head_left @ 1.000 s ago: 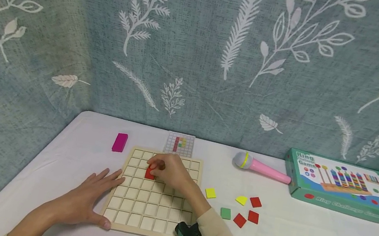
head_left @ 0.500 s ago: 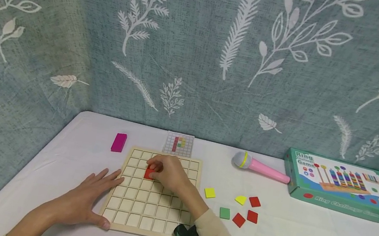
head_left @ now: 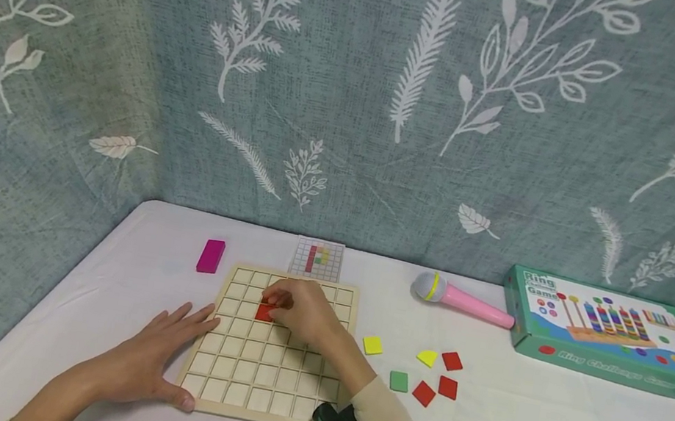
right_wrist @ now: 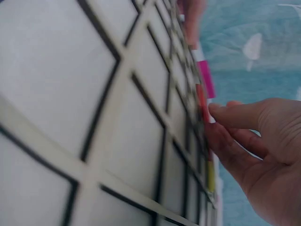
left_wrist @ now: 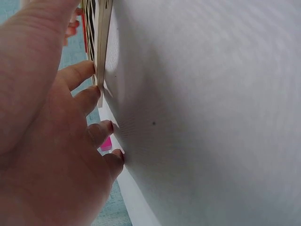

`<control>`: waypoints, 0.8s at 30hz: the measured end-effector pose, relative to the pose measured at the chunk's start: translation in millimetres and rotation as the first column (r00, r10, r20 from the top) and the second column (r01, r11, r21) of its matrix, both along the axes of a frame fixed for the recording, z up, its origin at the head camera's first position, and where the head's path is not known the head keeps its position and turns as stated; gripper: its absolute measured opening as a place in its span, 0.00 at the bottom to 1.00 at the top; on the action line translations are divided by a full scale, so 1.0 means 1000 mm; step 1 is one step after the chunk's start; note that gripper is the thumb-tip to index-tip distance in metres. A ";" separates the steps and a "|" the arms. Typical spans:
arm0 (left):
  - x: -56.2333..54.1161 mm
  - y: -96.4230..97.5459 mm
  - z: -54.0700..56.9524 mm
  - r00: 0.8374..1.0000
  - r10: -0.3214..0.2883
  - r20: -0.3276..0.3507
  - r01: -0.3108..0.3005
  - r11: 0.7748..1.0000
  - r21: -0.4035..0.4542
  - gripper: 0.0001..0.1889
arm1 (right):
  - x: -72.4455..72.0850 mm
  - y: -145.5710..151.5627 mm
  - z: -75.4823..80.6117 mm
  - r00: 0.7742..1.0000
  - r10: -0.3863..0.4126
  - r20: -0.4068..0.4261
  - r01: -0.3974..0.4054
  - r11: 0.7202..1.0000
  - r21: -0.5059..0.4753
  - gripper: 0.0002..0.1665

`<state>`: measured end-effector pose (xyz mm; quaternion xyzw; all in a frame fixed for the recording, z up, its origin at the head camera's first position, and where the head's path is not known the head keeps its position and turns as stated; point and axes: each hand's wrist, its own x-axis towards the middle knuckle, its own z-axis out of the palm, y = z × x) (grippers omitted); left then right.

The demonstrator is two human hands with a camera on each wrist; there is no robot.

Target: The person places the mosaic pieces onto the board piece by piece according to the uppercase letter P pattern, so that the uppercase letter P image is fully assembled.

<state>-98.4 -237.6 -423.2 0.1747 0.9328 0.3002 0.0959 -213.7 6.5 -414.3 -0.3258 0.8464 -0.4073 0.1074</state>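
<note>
A wooden grid board (head_left: 250, 415) lies on the white table. My right hand (head_left: 308, 314) reaches over its upper part, fingers bent, with thumb and fingertips at a red square tile (head_left: 264, 313) in one of the cells. In the right wrist view, the thumb and index finger of my right hand (right_wrist: 263, 141) meet at the edge of the red tile (right_wrist: 201, 96); a yellow piece (right_wrist: 210, 176) shows farther along the board. My left hand (head_left: 145, 356) rests spread at the board's left edge, fingertips by the frame (left_wrist: 101, 56) and thumb at the lower corner.
Right of the board lie loose tiles: a yellow square (head_left: 372, 345), a yellow rounded piece (head_left: 427, 358), a green square (head_left: 399, 381) and several red ones (head_left: 424, 393). Behind are a pattern card (head_left: 299, 256), a magenta block (head_left: 210, 256), a toy microphone (head_left: 475, 307) and a game box (head_left: 613, 363).
The right hand stays over the same cell, with only slight finger movement. Slightly more of the red tile shows, lying flat in the grid. The left hand keeps its place.
</note>
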 end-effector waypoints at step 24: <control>0.000 0.000 -0.002 1.000 0.018 0.001 -0.018 1.000 -0.004 0.60 | 0.004 0.127 0.019 0.994 -0.053 -0.095 0.056 0.998 0.027 0.13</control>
